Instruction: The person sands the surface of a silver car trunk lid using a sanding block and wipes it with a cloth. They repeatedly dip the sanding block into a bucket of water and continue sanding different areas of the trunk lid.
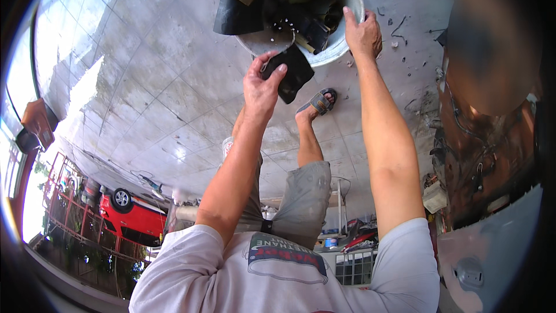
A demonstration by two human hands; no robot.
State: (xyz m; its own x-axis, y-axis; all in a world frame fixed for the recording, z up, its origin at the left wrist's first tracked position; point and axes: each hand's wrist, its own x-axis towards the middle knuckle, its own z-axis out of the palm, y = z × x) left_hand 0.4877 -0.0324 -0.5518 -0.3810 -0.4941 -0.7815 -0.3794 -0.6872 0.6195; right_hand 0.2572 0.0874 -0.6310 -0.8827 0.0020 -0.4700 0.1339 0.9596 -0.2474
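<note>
Tiled floor [174, 69], wide pail [335, 52]: my left hand [260, 88] pinches a black sheet scrap [295, 76] at the near rim; my right hand [365, 36], half-closed, grasps the right rim. Scrap probably light, fairly stiff; best held by an edge.

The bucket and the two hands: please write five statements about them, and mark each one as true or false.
1. The right hand grips the rim of the bucket. True.
2. The bucket is empty. False: dark pieces lie in it.
3. The left hand holds a black piece. True.
4. Both hands wear gloves. False: both are bare.
5. The right hand also touches the black piece. False: only the left hand does.
</note>
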